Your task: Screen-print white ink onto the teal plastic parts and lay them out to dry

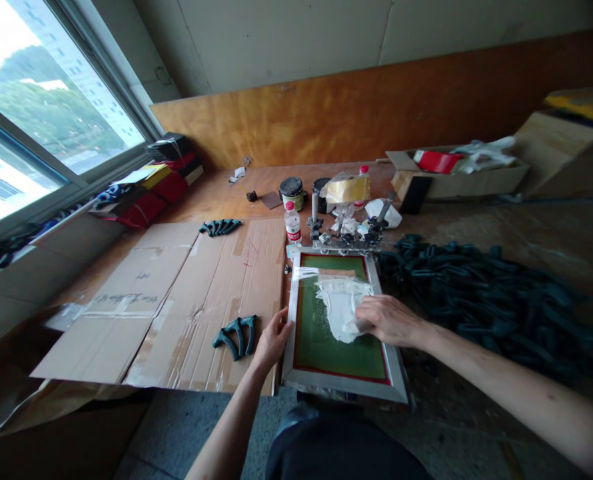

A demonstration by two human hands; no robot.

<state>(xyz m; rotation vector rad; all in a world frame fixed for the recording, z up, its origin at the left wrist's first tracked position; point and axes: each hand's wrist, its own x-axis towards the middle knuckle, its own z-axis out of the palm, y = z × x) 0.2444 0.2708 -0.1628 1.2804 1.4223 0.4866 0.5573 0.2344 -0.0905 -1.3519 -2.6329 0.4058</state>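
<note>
A screen printing frame with a pale metal rim and green mesh lies in front of me. Thick white ink is spread over the upper middle of the mesh. My left hand grips the frame's left rim, fingers at its edge. Above the ink's right side, my right hand is closed with its fingertips low at the white patch; what it pinches is hidden by fingers and ink. A wooden strip, perhaps a squeegee handle, lies across the mesh's far end. A clamp stands behind the frame.
Flattened cardboard covers the table on the left, bearing dark green finger-shaped parts and another such cluster. A heap of dark green parts lies right. Behind stand a bottle, a jar and an open carton.
</note>
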